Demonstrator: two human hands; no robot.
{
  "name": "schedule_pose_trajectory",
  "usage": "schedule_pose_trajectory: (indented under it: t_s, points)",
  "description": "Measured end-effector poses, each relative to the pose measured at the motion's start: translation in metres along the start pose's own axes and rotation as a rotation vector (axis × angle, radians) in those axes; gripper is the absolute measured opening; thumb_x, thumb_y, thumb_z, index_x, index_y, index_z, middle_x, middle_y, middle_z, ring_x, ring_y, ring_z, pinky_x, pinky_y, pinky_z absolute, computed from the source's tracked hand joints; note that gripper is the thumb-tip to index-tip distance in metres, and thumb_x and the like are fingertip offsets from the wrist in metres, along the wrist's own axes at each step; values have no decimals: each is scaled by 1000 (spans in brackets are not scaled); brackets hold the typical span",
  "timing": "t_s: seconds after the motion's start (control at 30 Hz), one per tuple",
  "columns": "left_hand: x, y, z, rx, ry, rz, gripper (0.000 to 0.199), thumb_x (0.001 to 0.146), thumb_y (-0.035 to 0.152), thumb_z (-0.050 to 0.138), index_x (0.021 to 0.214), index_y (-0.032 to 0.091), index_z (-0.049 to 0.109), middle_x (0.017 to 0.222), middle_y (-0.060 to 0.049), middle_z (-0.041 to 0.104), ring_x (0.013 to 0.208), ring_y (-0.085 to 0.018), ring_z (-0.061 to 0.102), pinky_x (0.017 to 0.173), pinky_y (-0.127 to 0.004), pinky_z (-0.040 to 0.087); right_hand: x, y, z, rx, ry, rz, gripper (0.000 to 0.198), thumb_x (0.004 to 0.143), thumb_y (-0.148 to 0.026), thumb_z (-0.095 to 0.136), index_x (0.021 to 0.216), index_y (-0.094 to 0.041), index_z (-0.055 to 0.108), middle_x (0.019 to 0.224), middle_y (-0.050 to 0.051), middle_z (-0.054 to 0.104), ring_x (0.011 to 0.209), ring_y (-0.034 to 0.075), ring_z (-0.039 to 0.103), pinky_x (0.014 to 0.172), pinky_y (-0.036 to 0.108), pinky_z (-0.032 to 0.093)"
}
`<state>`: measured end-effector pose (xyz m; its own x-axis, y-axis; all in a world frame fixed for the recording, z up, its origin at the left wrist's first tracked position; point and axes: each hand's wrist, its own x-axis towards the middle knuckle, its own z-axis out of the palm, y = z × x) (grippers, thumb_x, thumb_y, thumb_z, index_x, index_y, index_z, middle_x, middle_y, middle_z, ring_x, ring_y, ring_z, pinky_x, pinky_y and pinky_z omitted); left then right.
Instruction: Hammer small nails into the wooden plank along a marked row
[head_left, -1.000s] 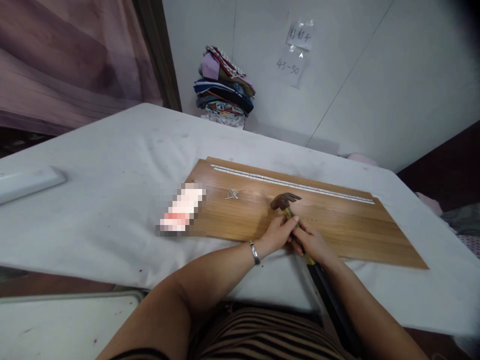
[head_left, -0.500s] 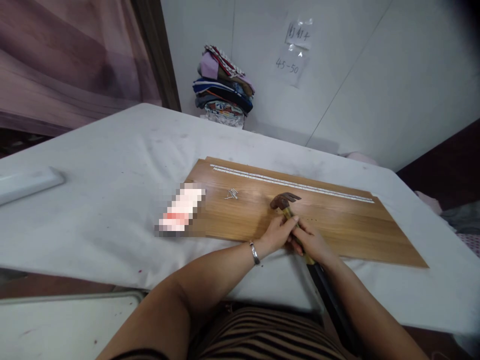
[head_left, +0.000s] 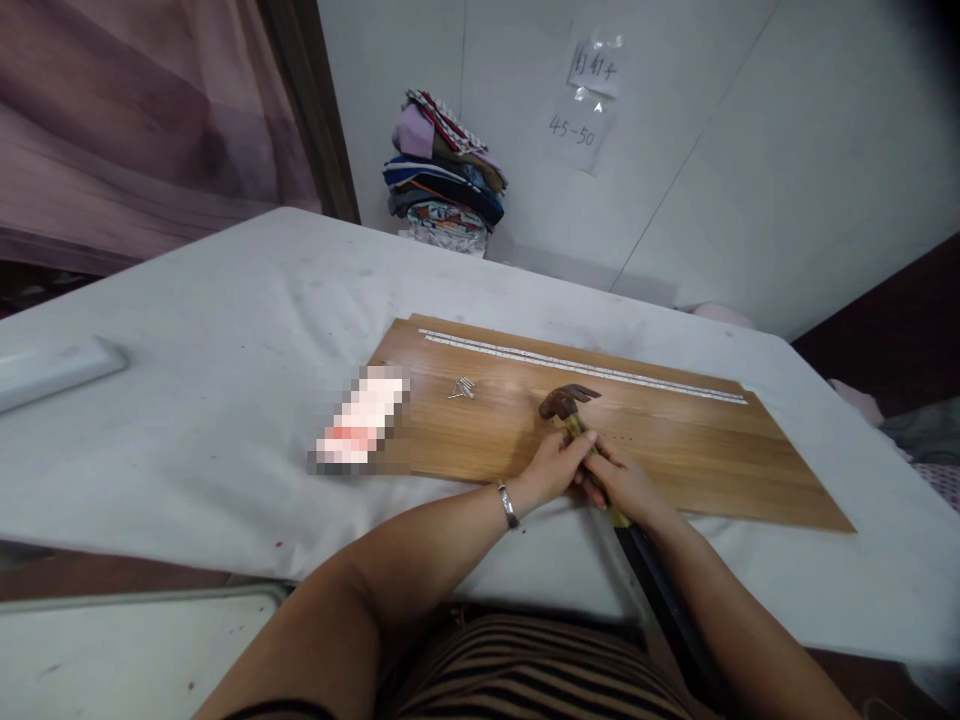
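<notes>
A claw hammer with a rusty head and a yellow and black handle is held over the near edge of a brown wooden board. My left hand is closed on the upper handle, just below the head. Right beside it, my right hand wraps round the handle too, and the two hands touch. Some fingers are hidden behind the handle. Several loose nails lie in a small pile on the board, left of the hammer head. A short row of dark dots marks the board near my right hand.
Two white measuring strips run along the board's far side. A blurred-out pale object covers the board's left end. The white-covered table reaches the wall, where folded clothes are stacked. A white object lies far left.
</notes>
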<state>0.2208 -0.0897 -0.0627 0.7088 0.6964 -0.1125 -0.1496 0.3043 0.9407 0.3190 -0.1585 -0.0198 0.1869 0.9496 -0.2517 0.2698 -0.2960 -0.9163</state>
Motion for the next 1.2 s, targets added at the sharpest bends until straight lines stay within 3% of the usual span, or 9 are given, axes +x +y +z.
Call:
schedule_pose_trajectory:
  t_s: [0.13, 0.33, 0.77, 0.93, 1.07, 1.2]
  points:
    - [3, -3, -1, -1, -10, -22, 51, 84, 66, 55, 69, 18, 50, 44, 5, 43, 39, -9, 48, 41, -20, 35, 2, -5, -1, 18, -17, 48, 28, 86, -51, 50, 80, -23, 49, 42, -9, 46, 32, 9, 38, 36, 22, 29]
    - [1, -3, 1, 6, 26, -19, 50, 83, 65, 58, 70, 18, 50, 46, 6, 43, 40, -8, 47, 41, -19, 34, 0, -3, 2, 1, 18, -6, 27, 85, -49, 51, 81, -23, 49, 45, -10, 46, 33, 8, 39, 38, 21, 32]
    - [1, 0, 0, 0, 14, 31, 50, 83, 64, 58, 67, 18, 50, 44, 5, 44, 40, -7, 44, 42, -20, 34, 3, 1, 0, 34, 4, 2, 30, 84, -51, 51, 82, -22, 51, 54, -7, 54, 33, 6, 40, 36, 21, 30]
    - [3, -4, -1, -14, -5, 6, 53, 84, 67, 54, 65, 18, 48, 43, 5, 43, 39, -8, 46, 41, -20, 34, 4, -2, -2, 27, -31, 52, 29, 84, -50, 51, 77, -23, 49, 45, -9, 47, 31, 8, 39, 36, 21, 30]
    - [4, -6, -1, -12, -2, 0, 54, 83, 69, 55, 65, 18, 48, 43, 5, 43, 39, -8, 47, 40, -20, 34, 4, -4, -2, 46, -13, 34, 29, 82, -50, 53, 78, -23, 49, 54, -6, 55, 32, 7, 41, 35, 21, 30]
    - [2, -6, 0, -15, 7, 6, 54, 81, 69, 57, 66, 18, 48, 43, 5, 43, 39, -8, 47, 41, -20, 34, 3, -1, -1, 38, 0, 14, 25, 84, -47, 53, 80, -23, 50, 50, -8, 52, 32, 7, 40, 36, 21, 31]
